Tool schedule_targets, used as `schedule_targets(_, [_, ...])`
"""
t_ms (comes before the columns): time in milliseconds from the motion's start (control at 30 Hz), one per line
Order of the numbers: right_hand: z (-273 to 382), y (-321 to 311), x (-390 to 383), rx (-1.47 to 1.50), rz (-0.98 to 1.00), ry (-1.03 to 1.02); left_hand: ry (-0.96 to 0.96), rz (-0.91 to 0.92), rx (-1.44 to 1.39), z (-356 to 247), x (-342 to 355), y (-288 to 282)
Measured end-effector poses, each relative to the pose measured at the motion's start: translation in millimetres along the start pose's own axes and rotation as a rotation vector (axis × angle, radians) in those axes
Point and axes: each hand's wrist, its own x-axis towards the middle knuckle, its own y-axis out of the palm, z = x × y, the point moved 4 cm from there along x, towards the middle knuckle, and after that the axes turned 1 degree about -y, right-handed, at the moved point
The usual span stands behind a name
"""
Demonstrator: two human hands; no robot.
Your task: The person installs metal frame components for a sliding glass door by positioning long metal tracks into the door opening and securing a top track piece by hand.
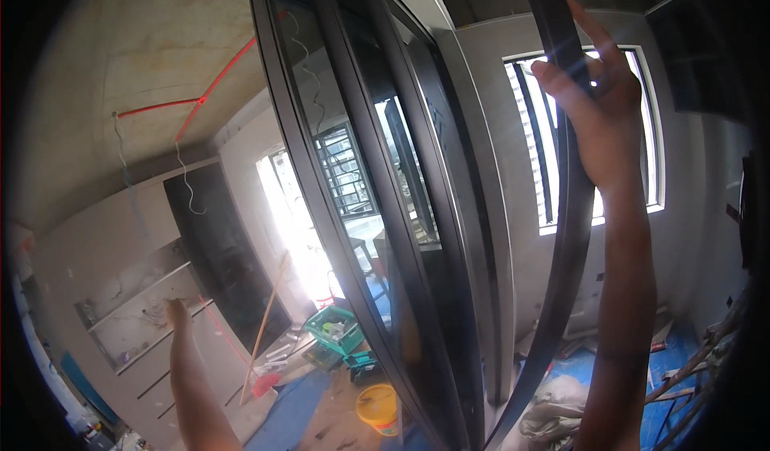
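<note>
Right hand (601,94) raised high, gripping a long dark strip (573,186), thumb on one side and fingers round the other. Strip runs from the upper edge of view down toward the foot of the glass panels (346,74), standing just right of them; bend may be lens only. Bright window (652,158) behind the grip. Left hand (176,315) held out, well apart from strip and panels; fingers blurred, cannot tell whether spread or closed. Low, left of the panels' foot: yellow bucket (375,405), green crate (335,332), blue sheet (290,419).
</note>
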Motion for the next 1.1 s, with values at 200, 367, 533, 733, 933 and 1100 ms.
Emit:
schedule_targets(200, [31.3, 8.6, 0.4, 0.104, 0.033, -0.020, 0.454, 0.098, 0.792, 35.0, 31.5, 119.4])
schedule_targets(367, [61.7, 17.8, -5.5, -0.005, 0.065, -0.050, 0.373, -0.128, 0.436, -88.2, 24.4, 140.1])
schedule_targets(533, [97.7, 40.5, -4.7, 0.076, 0.069, -0.124, 0.389, -0.233, 0.496, -111.6, 27.7, 191.0])
schedule_targets(733, [134.1, 88.7, -16.7, -0.156, 0.157, -0.406, 1.149, 0.350, -1.003, -358.6, -151.9, 107.3])
schedule_targets(933, [162.6, 131.2, -18.3, -0.525, 0.210, -0.323, 1.642, 0.343, -1.392, -374.9, -335.4, -131.5])
schedule_targets(1100, [182.2, 152.0, -26.0, -0.681, 0.221, -0.288, 1.562, 0.473, -1.821, -387.0, -383.8, -204.9])
